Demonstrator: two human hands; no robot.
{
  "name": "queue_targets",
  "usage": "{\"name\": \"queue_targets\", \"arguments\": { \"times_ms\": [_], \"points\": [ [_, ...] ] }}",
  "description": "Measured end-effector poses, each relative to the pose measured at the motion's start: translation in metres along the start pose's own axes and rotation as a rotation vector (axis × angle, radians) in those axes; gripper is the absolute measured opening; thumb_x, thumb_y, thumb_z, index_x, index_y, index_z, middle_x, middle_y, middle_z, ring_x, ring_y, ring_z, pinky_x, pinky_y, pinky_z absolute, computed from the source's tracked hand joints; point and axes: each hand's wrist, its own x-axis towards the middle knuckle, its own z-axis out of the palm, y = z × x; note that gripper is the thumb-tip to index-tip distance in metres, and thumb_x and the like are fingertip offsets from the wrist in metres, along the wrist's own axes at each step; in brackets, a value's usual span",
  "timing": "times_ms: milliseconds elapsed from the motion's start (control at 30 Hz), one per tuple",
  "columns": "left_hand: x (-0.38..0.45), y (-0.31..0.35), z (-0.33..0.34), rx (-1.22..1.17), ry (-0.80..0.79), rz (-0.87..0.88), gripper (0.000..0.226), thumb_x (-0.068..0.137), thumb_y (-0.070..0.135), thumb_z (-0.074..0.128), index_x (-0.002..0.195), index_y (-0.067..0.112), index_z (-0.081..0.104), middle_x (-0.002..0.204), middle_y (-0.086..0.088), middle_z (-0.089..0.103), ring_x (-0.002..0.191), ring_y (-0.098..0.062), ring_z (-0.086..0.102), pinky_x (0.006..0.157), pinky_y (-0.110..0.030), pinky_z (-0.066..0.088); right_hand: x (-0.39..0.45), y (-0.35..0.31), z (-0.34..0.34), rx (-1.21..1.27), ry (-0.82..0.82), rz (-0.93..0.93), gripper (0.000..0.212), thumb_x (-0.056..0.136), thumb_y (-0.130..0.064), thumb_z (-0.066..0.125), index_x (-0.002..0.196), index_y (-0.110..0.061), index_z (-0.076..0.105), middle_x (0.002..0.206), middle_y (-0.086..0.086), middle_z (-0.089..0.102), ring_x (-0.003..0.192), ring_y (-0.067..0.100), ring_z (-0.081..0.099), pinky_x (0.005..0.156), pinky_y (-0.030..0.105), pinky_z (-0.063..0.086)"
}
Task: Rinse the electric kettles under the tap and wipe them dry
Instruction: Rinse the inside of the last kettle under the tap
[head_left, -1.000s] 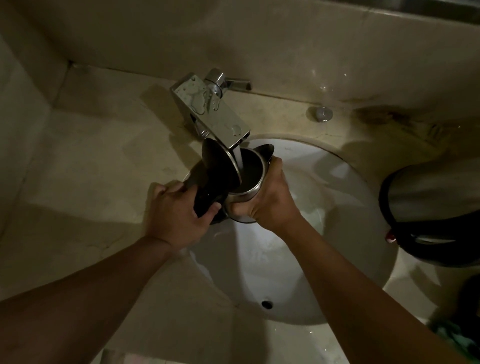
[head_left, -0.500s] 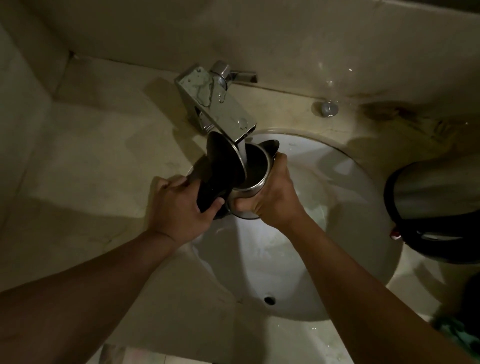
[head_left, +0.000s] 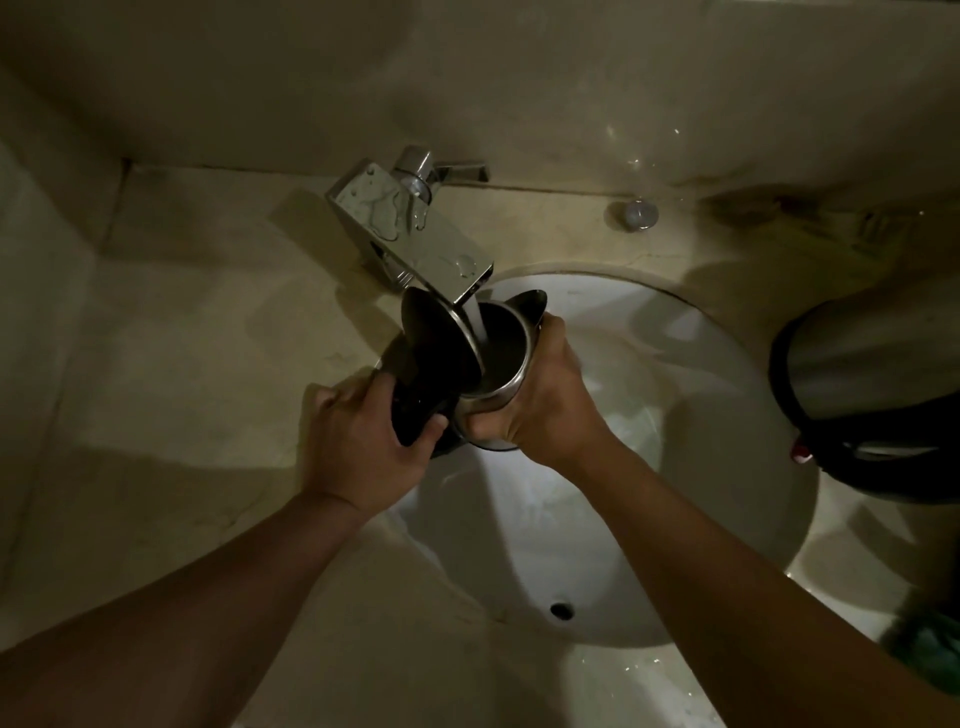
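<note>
Both hands hold one kettle (head_left: 501, 364) over the left part of the sink (head_left: 701, 415), right under the tap (head_left: 415, 234). The left hand (head_left: 363, 441) is curled around the kettle's black handle (head_left: 415, 410), with the thumb lying across the handle's near side and the fingers wrapped over the far side. The right hand (head_left: 540, 405) grips the steel body from the right, thumb on the near lower wall and fingers reaching round the far side just below the spout (head_left: 530, 304). So the kettle sits between the two hands, in front of the left hand and to the left of the right one, tilted a little toward the person. Its lid (head_left: 436, 343) stands open on the handle side, leaning left, with its top edge close under the tap's flat end. A stream of water (head_left: 478, 327) runs from the tap straight into the kettle's open mouth. A second kettle (head_left: 872, 384) lies on its side on the table (head_left: 182, 338) at the right edge of the sink, well apart from both hands. A small round metal knob (head_left: 640, 213) sits on the table behind the sink, and something green (head_left: 935, 649) shows at the lower right corner, too dim to tell what it is.
</note>
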Motion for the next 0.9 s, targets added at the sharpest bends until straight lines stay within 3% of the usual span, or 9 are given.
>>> {"name": "queue_targets", "arguments": {
  "times_ms": [167, 367, 900],
  "points": [
    [0.0005, -0.0007, 0.0004, 0.044, -0.015, 0.017, 0.041, 0.075, 0.057, 0.065, 0.088, 0.018, 0.059, 0.077, 0.000, 0.065, 0.075, -0.028, 0.061, 0.074, -0.039, 0.036, 0.0010, 0.0021, -0.0003, 0.015, -0.020, 0.032, 0.110, 0.044, -0.043, 0.097, 0.132, -0.030, 0.033, 0.134, -0.003, 0.052, 0.126, 0.018, 0.055, 0.104, 0.041, 0.055],
    [0.0004, -0.0041, 0.0055, 0.092, -0.051, -0.002, 0.048, 0.077, 0.063, 0.058, 0.090, 0.017, 0.063, 0.078, -0.001, 0.065, 0.077, -0.027, 0.060, 0.077, -0.041, 0.038, -0.0018, 0.0021, -0.0030, -0.072, -0.008, -0.038, 0.113, 0.045, -0.048, 0.095, 0.136, -0.018, 0.035, 0.133, 0.001, 0.054, 0.125, 0.020, 0.056, 0.100, 0.038, 0.056],
    [-0.0003, -0.0027, 0.0053, 0.069, -0.022, 0.007, 0.045, 0.076, 0.061, 0.058, 0.087, 0.018, 0.063, 0.075, -0.001, 0.064, 0.073, -0.026, 0.059, 0.076, -0.038, 0.036, 0.0001, 0.0051, 0.0007, -0.040, -0.018, 0.006, 0.115, 0.043, -0.047, 0.094, 0.136, -0.024, 0.031, 0.134, 0.000, 0.052, 0.127, 0.021, 0.055, 0.099, 0.040, 0.057]
  ]
}}
